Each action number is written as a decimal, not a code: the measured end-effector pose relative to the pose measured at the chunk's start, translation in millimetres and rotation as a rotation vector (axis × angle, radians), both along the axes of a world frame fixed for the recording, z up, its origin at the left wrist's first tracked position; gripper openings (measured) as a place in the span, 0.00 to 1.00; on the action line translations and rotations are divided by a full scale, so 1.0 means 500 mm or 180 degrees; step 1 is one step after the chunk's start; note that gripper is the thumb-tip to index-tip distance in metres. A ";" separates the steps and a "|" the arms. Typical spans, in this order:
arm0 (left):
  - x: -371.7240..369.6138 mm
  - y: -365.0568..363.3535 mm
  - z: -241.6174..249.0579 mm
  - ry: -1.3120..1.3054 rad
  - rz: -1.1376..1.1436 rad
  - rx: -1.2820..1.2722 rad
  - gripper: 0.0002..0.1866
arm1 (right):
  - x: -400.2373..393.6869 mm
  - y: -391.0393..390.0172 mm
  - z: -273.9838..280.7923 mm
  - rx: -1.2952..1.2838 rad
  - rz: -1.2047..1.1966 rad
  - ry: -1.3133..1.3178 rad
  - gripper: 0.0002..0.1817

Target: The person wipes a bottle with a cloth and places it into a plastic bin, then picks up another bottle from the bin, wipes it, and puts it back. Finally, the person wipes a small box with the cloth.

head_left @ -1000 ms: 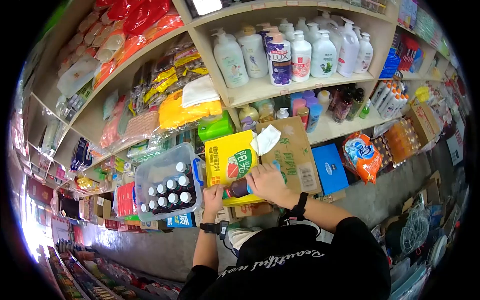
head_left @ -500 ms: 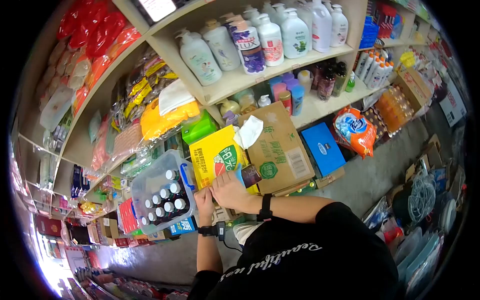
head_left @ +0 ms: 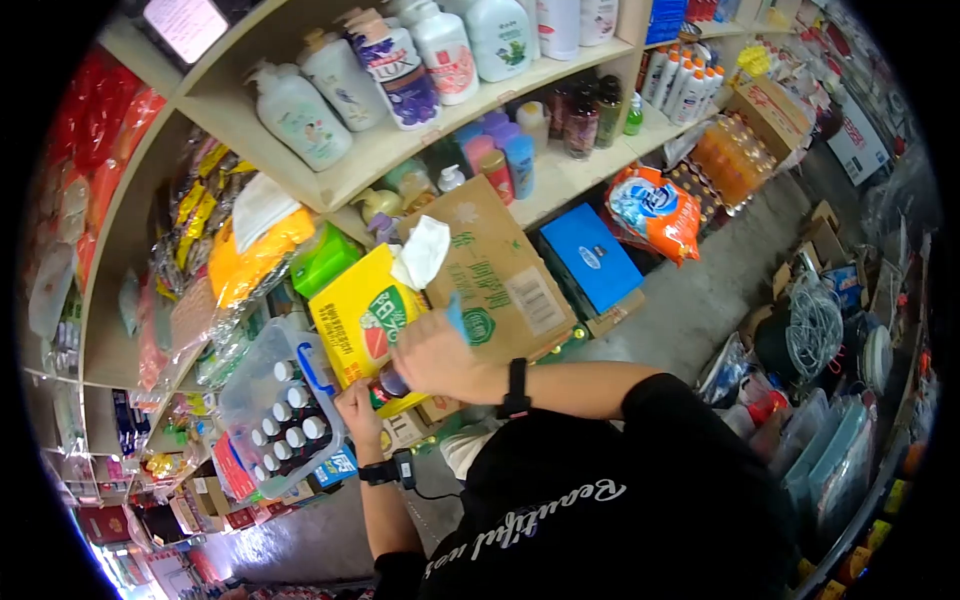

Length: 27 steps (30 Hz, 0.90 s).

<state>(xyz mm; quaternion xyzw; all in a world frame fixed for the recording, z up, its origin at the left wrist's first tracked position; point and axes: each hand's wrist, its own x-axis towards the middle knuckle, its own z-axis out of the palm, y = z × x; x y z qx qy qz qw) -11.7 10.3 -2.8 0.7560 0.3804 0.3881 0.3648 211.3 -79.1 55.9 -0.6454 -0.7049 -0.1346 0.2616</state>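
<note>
My left hand (head_left: 360,408) is closed around one end of a small dark bottle (head_left: 388,386), which is tilted and partly hidden. My right hand (head_left: 435,355), blurred by motion, is closed over the bottle's other end with a light-blue cloth (head_left: 457,316) sticking out above the fingers. Both hands are above a yellow carton (head_left: 345,325) and beside a brown cardboard box (head_left: 490,265). A crumpled white tissue (head_left: 422,252) lies across the two boxes. Left of my left hand, a clear plastic bin (head_left: 240,385) with blue handles holds several dark bottles with white caps (head_left: 297,397).
Shelves ahead carry pump bottles (head_left: 395,70) and smaller toiletries. A blue box (head_left: 590,258) and an orange detergent bag (head_left: 655,212) stand right of the cardboard box. A green pack (head_left: 325,260) sits behind the yellow carton. Assorted goods line the floor at right.
The view has shifted, so the scene sits further left and slightly lower. The dark bottle, earlier jutting out right of my right hand, now shows between my two hands.
</note>
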 end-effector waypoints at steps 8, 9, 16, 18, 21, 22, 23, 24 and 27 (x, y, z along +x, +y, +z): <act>-0.022 0.000 -0.017 -0.0212 -0.0119 -0.0251 0.21 | -0.118 0.039 -0.036 0.0009 0.0105 0.0000 0.21; -0.023 0.002 -0.018 -0.0315 -0.0258 -0.0202 0.21 | -0.114 0.038 -0.038 0.0091 0.0132 -0.0022 0.21; -0.032 -0.001 -0.016 0.0205 0.0033 0.0006 0.20 | 0.026 0.008 -0.037 -0.0098 0.0253 0.0925 0.16; -0.020 -0.004 -0.007 0.0159 0.0096 0.0024 0.19 | 0.054 0.002 -0.040 0.0114 0.0026 0.1040 0.14; -0.017 0.000 -0.006 0.0155 0.0108 -0.0123 0.17 | 0.054 -0.003 -0.025 0.0167 -0.0180 0.0913 0.14; -0.027 0.006 -0.026 0.0061 0.0213 -0.0058 0.16 | 0.043 -0.005 -0.020 0.0016 -0.0242 0.0851 0.14; -0.040 0.007 -0.038 0.0072 0.0192 -0.0129 0.16 | 0.032 -0.006 -0.017 -0.0136 -0.0307 0.0789 0.15; -0.041 0.010 -0.035 0.0090 0.0161 -0.0182 0.15 | 0.019 -0.003 -0.013 -0.0270 -0.0380 0.0736 0.16; -0.034 0.009 -0.030 0.0163 0.0120 0.0202 0.17 | -0.020 -0.003 0.003 -0.0362 -0.0330 0.0288 0.16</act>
